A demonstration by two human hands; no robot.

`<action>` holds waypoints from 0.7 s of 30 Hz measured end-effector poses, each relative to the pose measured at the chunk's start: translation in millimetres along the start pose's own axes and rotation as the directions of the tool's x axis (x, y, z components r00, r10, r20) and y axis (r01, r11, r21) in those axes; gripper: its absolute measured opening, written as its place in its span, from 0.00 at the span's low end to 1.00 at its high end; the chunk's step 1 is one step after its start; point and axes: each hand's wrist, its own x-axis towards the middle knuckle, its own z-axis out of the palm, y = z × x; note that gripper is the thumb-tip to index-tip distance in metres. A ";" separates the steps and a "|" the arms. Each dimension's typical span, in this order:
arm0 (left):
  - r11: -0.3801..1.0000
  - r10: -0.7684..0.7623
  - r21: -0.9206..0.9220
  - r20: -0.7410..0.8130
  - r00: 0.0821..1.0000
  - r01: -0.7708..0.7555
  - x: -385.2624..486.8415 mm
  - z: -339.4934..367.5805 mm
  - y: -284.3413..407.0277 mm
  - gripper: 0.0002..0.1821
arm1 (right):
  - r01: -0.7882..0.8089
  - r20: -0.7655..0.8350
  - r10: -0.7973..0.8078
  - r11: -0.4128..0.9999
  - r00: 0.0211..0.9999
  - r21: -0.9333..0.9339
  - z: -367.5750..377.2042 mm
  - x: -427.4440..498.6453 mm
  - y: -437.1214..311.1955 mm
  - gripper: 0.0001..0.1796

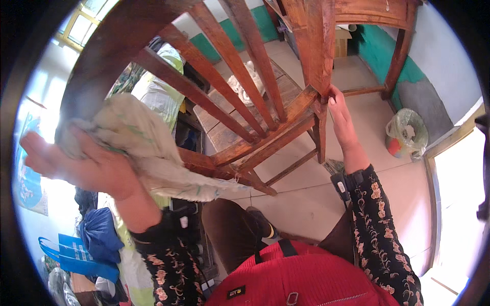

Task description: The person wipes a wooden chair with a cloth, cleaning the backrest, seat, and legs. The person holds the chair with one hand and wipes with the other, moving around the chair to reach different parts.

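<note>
A reddish-brown wooden chair (264, 141) stands close before me, its slatted backrest towards me. My left hand (92, 164), blurred, holds a pale, frayed cloth (153, 164) against the dark side of the backrest. Part of the cloth hangs down over the chair's lower left. With its fingers at the right back post (321, 65), my right hand (342, 118) touches the chair near the seat joint; how firmly it grips is hidden. Beyond the slats, a crumpled whitish cloth (245, 84) lies on worn wooden boards (218, 122).
A plastic-lined waste bin (407, 132) sits by the right wall, near a bright doorway (459, 195). Wooden furniture (396, 63) and a cardboard box (342, 42) stand behind. To the left are a blue bag (88, 256), a dark blue bundle (99, 233) and covered goods (157, 91).
</note>
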 end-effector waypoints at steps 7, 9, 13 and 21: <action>0.990 0.121 0.056 0.114 0.986 -0.128 6.5 13.4 35.2 0.29 | -0.024 -0.036 0.023 1.000 0.999 -0.015 4.1 -1.3 -2.9 0.29; 0.995 0.081 0.045 0.125 0.989 -0.087 -3.3 16.4 48.2 0.32 | -0.014 -0.022 0.014 1.000 1.000 0.023 4.4 -2.8 -3.5 0.30; 0.996 0.081 -0.038 0.129 0.988 -0.077 -2.1 14.8 49.7 0.32 | -0.009 -0.040 0.007 1.000 0.999 -0.030 3.2 -2.4 -2.3 0.30; 0.922 0.147 -0.382 0.190 0.971 -0.065 -14.8 -5.5 63.6 0.22 | -0.013 -0.105 0.012 1.000 0.994 -0.009 2.7 1.0 0.4 0.27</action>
